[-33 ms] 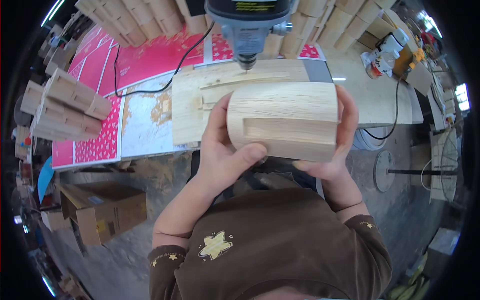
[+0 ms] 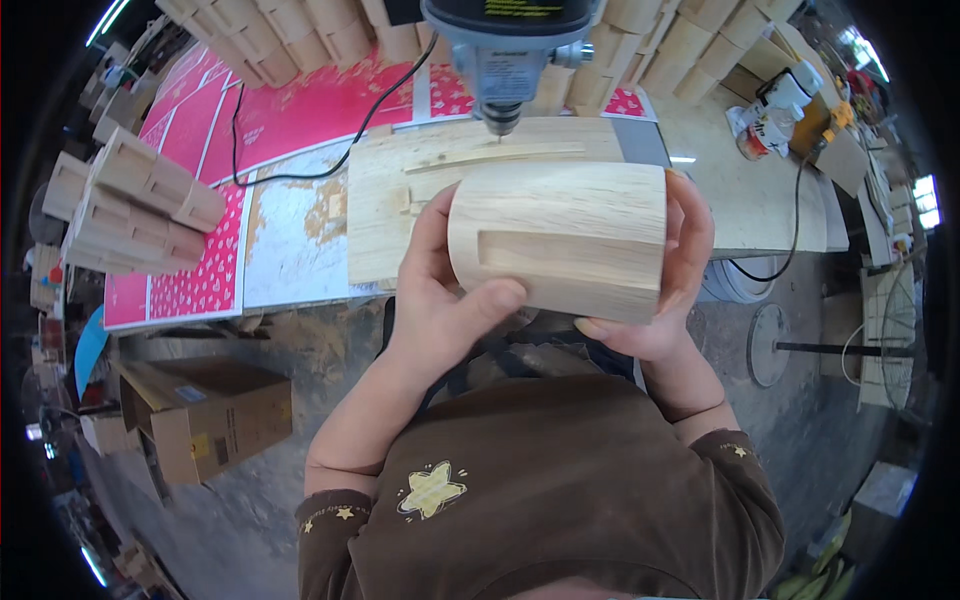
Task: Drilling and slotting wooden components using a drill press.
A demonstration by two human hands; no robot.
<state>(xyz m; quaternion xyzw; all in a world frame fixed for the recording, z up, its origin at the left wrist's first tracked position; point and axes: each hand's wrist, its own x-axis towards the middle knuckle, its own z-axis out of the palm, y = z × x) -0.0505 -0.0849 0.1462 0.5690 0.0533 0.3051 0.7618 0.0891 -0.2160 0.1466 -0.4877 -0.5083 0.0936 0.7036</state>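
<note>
Between my two hands is a pale wooden block (image 2: 560, 205) with a rounded upper face and a long rectangular recess in its side. My left hand (image 2: 455, 290) grips its left end, the thumb pressed below the recess. Around the right end wrap the fingers of my right hand (image 2: 675, 270), its thumb under the lower edge. The block is held above the near edge of a flat wooden board (image 2: 380, 200). Just beyond it hangs a drill press (image 2: 510, 70), its thin bit (image 2: 501, 137) over the board and apart from the block.
Similar wooden pieces are stacked at the left (image 2: 150, 205) and along the back (image 2: 310, 30). A black cable (image 2: 345, 160) crosses the pink-covered table (image 2: 300, 110). A plastic bottle (image 2: 780, 120) stands at the back right. An open cardboard box (image 2: 225, 425) sits on the floor, lower left.
The block in my hands has shifted slightly left and tilted a little, its right end lower. Both hands keep their grip.
</note>
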